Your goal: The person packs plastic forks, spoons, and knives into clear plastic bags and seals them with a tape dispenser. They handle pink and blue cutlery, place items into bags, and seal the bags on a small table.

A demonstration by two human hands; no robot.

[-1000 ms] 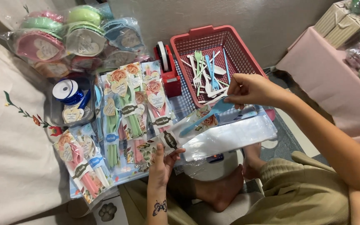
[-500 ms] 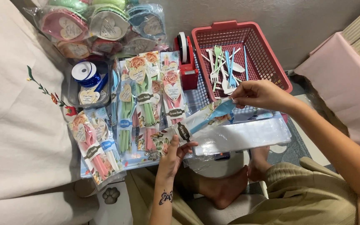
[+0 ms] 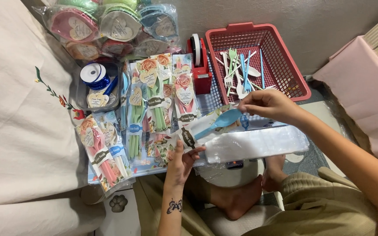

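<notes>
Head view, frame centre: left hand pinches the clear sleeve end steady so right hand fingers, gripping the blue spoon, can hold it inside, below the red basket.

A light blue spoon is seen against a clear plastic sleeve; the basket is coloured red, the tape dispenser red, the ribbon spool dark blue, and the cream cloth is embroidered with red flowers

Glossy plastic spoon, clear sleeve
</notes>
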